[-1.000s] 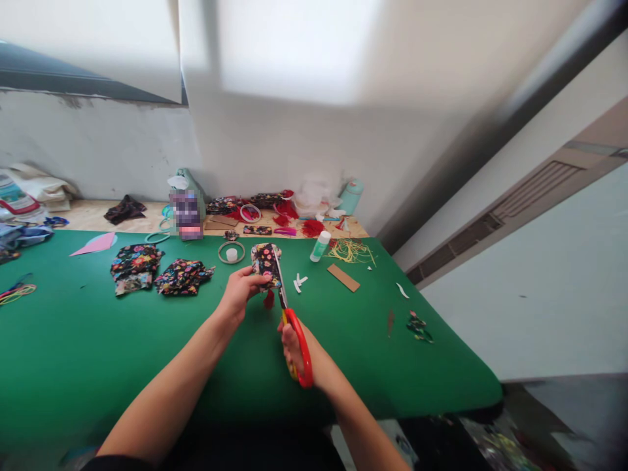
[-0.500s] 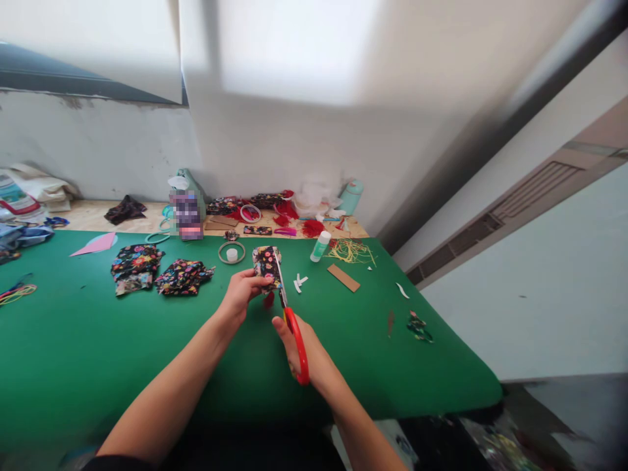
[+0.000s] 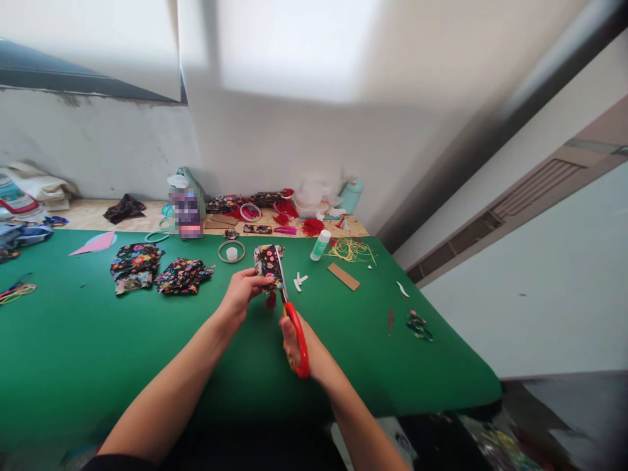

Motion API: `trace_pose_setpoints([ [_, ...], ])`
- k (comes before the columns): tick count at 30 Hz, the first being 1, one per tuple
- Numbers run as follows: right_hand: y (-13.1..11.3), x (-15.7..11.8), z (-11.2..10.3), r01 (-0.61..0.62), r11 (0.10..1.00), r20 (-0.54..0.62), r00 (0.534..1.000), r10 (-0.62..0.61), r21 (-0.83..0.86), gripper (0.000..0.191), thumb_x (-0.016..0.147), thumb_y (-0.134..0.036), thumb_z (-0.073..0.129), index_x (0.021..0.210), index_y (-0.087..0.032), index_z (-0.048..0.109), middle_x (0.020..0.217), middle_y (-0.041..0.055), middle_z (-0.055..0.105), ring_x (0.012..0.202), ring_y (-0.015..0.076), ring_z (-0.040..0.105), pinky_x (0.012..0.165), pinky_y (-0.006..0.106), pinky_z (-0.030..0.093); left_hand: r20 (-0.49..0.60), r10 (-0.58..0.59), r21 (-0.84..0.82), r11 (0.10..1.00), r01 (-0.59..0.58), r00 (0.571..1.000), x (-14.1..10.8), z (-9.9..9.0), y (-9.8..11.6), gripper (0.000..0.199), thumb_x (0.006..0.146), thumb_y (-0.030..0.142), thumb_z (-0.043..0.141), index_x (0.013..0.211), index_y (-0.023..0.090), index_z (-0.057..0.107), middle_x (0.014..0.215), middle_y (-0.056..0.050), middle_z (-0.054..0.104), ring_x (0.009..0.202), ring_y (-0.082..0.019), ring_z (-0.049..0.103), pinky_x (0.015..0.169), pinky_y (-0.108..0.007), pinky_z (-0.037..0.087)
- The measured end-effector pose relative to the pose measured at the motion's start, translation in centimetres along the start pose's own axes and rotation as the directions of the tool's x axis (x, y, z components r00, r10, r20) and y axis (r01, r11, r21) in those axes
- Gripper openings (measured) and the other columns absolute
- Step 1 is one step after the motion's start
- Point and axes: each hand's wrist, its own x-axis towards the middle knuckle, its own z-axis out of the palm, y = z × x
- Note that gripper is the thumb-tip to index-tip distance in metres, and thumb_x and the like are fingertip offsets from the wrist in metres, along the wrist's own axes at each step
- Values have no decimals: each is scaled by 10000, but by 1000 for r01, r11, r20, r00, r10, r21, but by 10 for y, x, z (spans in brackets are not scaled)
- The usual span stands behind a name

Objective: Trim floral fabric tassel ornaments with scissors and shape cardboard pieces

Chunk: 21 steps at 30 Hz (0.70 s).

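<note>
Between its thumb and fingers my left hand (image 3: 241, 293) pinches the lower left part of a black floral fabric piece (image 3: 267, 263). My right hand (image 3: 299, 340) is closed on the red handles of a pair of scissors (image 3: 300, 343). The blades point away from me and lie along the right edge of the fabric. A small red tassel (image 3: 270, 300) shows just below the fabric, partly hidden. Small white strips (image 3: 300, 282) lie on the green mat (image 3: 392, 373) right of the blades.
Two floral fabric bundles (image 3: 135, 265) (image 3: 184, 277) lie left. Behind the hands are a ring (image 3: 231, 260) round a white cap (image 3: 231, 254), and a glue stick (image 3: 320, 245). A cardboard strip (image 3: 343, 276) and yellow threads (image 3: 351, 250) lie right. Red tassels (image 3: 313, 227) lie at the back.
The scissor handles have moved slightly forward, and my right thumb has drawn in towards the handle. My left hand still holds the fabric in nearly the same place.
</note>
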Motion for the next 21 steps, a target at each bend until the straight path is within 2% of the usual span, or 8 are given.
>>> trace_pose_setpoints([
  [4, 0, 0, 0, 29, 999, -21, 999, -30, -45, 614, 828, -731, 221, 881, -178, 482, 585, -16, 467, 530, 142, 479, 468, 241, 382, 12, 3, 14, 1000, -3, 1000, -2, 1, 1, 191, 441, 153, 739, 622, 123, 684, 661, -45, 672, 578, -124, 593, 584, -226, 426],
  [9, -5, 1, 0, 40, 986, -80, 995, -54, -162, 592, 832, -728, 208, 760, -192, 449, 671, 31, 523, 591, 163, 502, 541, 274, 386, 21, -9, 21, 1000, 8, 1000, -3, 2, 2, 171, 449, 147, 733, 609, 128, 675, 644, -45, 667, 571, -131, 597, 583, -234, 431],
  [14, -12, 1, -2, -4, 986, -73, 997, -8, -169, 552, 838, -719, 214, 727, -212, 399, 645, 18, 492, 592, 168, 497, 566, 277, 382, 24, -15, 26, 1000, 14, 1000, -2, 1, 0, 182, 445, 144, 731, 617, 123, 675, 650, -44, 666, 563, -118, 590, 576, -223, 426],
  [21, -8, 1, -3, 35, 986, -63, 997, -46, -165, 569, 850, -702, 214, 776, -192, 455, 672, 30, 529, 610, 164, 515, 551, 268, 399, 23, -9, 18, 1000, 8, 1000, -1, 0, -1, 184, 445, 145, 731, 619, 125, 677, 652, -48, 670, 576, -133, 600, 585, -235, 435],
])
